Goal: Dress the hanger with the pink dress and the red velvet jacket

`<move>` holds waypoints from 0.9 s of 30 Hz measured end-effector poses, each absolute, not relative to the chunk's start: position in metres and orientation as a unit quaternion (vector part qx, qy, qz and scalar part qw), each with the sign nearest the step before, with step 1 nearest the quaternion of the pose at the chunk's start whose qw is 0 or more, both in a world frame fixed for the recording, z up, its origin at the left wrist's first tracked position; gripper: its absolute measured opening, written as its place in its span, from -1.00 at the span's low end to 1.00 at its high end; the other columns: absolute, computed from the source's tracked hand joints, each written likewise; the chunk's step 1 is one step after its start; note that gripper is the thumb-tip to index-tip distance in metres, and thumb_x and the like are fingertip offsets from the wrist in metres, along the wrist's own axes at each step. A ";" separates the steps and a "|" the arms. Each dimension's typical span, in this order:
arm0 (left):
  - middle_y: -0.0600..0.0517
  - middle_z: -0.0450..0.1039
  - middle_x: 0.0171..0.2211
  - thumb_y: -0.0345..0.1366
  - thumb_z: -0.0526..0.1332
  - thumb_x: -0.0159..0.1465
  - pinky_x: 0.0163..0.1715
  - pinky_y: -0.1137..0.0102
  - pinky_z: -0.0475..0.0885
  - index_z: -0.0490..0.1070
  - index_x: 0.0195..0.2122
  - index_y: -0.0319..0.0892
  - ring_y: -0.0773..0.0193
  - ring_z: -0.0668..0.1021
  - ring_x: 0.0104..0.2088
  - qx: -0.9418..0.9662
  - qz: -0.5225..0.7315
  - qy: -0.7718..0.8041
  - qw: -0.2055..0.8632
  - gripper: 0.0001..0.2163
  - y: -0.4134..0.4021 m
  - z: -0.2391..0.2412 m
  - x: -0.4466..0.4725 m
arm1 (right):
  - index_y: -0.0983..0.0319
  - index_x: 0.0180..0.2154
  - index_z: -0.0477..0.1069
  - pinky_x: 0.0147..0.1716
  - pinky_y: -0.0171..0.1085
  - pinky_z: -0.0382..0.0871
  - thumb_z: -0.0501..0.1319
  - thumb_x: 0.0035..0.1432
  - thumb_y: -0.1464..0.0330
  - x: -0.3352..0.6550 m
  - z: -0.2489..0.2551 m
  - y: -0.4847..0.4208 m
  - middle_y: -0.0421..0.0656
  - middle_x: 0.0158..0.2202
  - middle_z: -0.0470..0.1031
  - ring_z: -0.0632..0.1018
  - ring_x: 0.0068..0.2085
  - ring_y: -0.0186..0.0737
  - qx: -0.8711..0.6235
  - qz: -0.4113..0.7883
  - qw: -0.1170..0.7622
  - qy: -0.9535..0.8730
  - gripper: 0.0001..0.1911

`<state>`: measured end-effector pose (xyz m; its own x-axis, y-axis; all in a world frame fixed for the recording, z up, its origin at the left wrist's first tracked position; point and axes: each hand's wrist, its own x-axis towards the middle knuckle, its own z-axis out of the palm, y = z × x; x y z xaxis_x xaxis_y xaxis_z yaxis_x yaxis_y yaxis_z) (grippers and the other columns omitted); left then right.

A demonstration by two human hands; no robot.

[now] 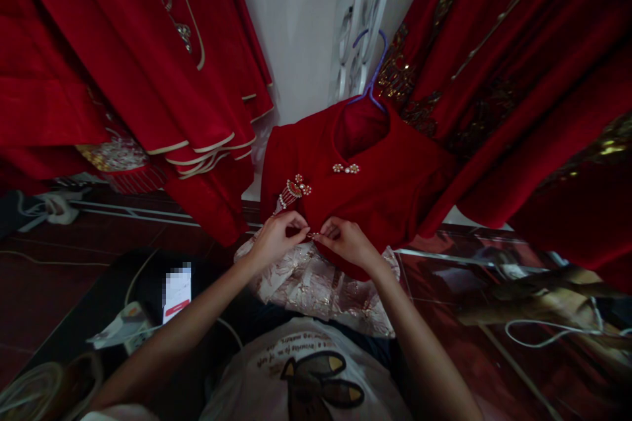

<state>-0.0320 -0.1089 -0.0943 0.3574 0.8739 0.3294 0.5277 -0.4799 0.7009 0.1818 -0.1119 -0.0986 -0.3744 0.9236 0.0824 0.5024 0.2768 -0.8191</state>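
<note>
A red velvet top hangs in front of me on a purple hanger. It carries a pearl clasp below the collar and a beaded tassel clasp to the left. My left hand and my right hand meet at the top's lower front. Both pinch a small clasp there, fingers closed. Cream and gold embroidered fabric lies under my wrists.
Red gowns hang at the left and at the right. A white wall stands behind. On the dark floor lie a red-and-white card and white cables.
</note>
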 end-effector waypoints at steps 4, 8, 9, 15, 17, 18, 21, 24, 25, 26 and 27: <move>-0.03 0.43 -0.14 -0.28 0.13 0.33 -0.08 0.33 0.43 0.39 0.00 -0.15 0.27 0.49 -0.13 0.832 0.351 0.422 0.078 -0.76 -0.086 -0.046 -0.041 | 0.22 -0.34 0.45 -0.35 -0.33 0.43 0.26 0.14 0.24 0.203 -0.081 -0.114 -0.17 -0.38 0.57 0.56 -0.37 -0.28 -0.434 0.391 0.272 -0.765 -0.83; -0.04 0.35 -0.11 -0.29 0.14 0.32 -0.13 0.33 0.40 0.46 -0.02 -0.12 0.20 0.40 -0.08 0.897 0.204 0.388 -0.057 -0.76 -0.056 -0.004 -0.047 | 0.21 -0.34 0.45 -0.37 -0.32 0.44 0.27 0.13 0.25 0.214 -0.074 -0.116 -0.17 -0.39 0.56 0.57 -0.37 -0.28 -0.434 0.398 0.271 -0.761 -0.85; -0.04 0.33 -0.13 -0.29 0.15 0.32 -0.14 0.35 0.39 0.49 -0.05 -0.12 0.20 0.40 -0.10 0.907 0.176 0.376 -0.068 -0.78 -0.050 0.002 -0.047 | 0.21 -0.34 0.45 -0.37 -0.31 0.45 0.27 0.14 0.26 0.215 -0.074 -0.116 -0.17 -0.39 0.56 0.57 -0.37 -0.27 -0.432 0.399 0.272 -0.762 -0.85; -0.07 0.30 -0.11 -0.27 0.22 0.27 -0.04 0.21 0.30 0.52 -0.21 -0.16 0.14 0.36 -0.09 0.937 0.112 0.318 -0.085 -0.86 -0.036 0.010 -0.040 | 0.21 -0.33 0.45 -0.36 -0.32 0.45 0.25 0.16 0.27 0.216 -0.072 -0.118 -0.18 -0.37 0.57 0.58 -0.36 -0.28 -0.419 0.401 0.271 -0.768 -0.87; -0.06 0.32 -0.09 -0.29 0.24 0.25 0.08 0.14 0.22 0.51 -0.23 -0.16 0.13 0.35 -0.04 0.946 0.113 0.294 -0.071 -0.88 -0.034 0.013 -0.040 | 0.21 -0.33 0.44 -0.35 -0.32 0.45 0.25 0.16 0.28 0.217 -0.071 -0.120 -0.18 -0.37 0.57 0.58 -0.35 -0.28 -0.417 0.402 0.272 -0.768 -0.88; -0.04 0.33 -0.09 -0.30 0.25 0.23 0.15 0.10 0.15 0.50 -0.23 -0.17 0.13 0.35 -0.02 0.950 0.114 0.283 -0.062 -0.89 -0.033 0.014 -0.040 | 0.21 -0.33 0.44 -0.35 -0.31 0.45 0.24 0.17 0.29 0.218 -0.070 -0.120 -0.17 -0.37 0.57 0.58 -0.35 -0.28 -0.417 0.403 0.273 -0.768 -0.88; 0.00 0.39 -0.16 -0.32 0.27 0.21 0.27 0.05 -0.05 0.48 -0.27 -0.16 0.15 0.37 0.02 0.956 0.112 0.268 -0.034 -0.92 -0.031 0.019 -0.041 | 0.21 -0.33 0.44 -0.35 -0.31 0.45 0.24 0.16 0.30 0.219 -0.067 -0.123 -0.17 -0.36 0.58 0.58 -0.35 -0.27 -0.417 0.403 0.279 -0.765 -0.89; 0.04 0.43 -0.30 -0.33 0.24 0.22 0.27 0.11 -0.02 0.46 -0.35 -0.15 0.19 0.42 -0.07 0.957 0.105 0.269 -0.008 -0.96 -0.029 0.023 -0.038 | 0.21 -0.35 0.43 -0.34 -0.31 0.45 0.26 0.14 0.30 0.218 -0.067 -0.124 -0.17 -0.37 0.57 0.58 -0.35 -0.27 -0.419 0.392 0.291 -0.765 -0.89; 0.04 0.43 -0.35 -0.34 0.23 0.22 0.25 0.14 0.01 0.45 -0.37 -0.14 0.20 0.43 -0.11 0.958 0.102 0.268 -0.004 -0.96 -0.028 0.024 -0.037 | 0.21 -0.35 0.43 -0.34 -0.31 0.45 0.26 0.14 0.30 0.217 -0.067 -0.124 -0.17 -0.37 0.57 0.58 -0.35 -0.27 -0.420 0.388 0.294 -0.766 -0.89; 0.05 0.42 -0.38 -0.35 0.22 0.23 0.22 0.16 0.04 0.44 -0.38 -0.14 0.21 0.44 -0.15 0.959 0.099 0.266 -0.006 -0.95 -0.026 0.024 -0.035 | 0.21 -0.35 0.43 -0.34 -0.30 0.45 0.26 0.14 0.29 0.217 -0.067 -0.123 -0.16 -0.37 0.57 0.58 -0.35 -0.27 -0.422 0.385 0.294 -0.767 -0.89; 0.05 0.42 -0.41 -0.36 0.21 0.23 0.20 0.19 0.07 0.44 -0.39 -0.15 0.22 0.45 -0.19 0.960 0.097 0.264 -0.012 -0.94 -0.025 0.024 -0.034 | 0.21 -0.35 0.43 -0.34 -0.30 0.45 0.26 0.14 0.29 0.216 -0.068 -0.123 -0.16 -0.37 0.57 0.58 -0.35 -0.27 -0.423 0.382 0.292 -0.768 -0.88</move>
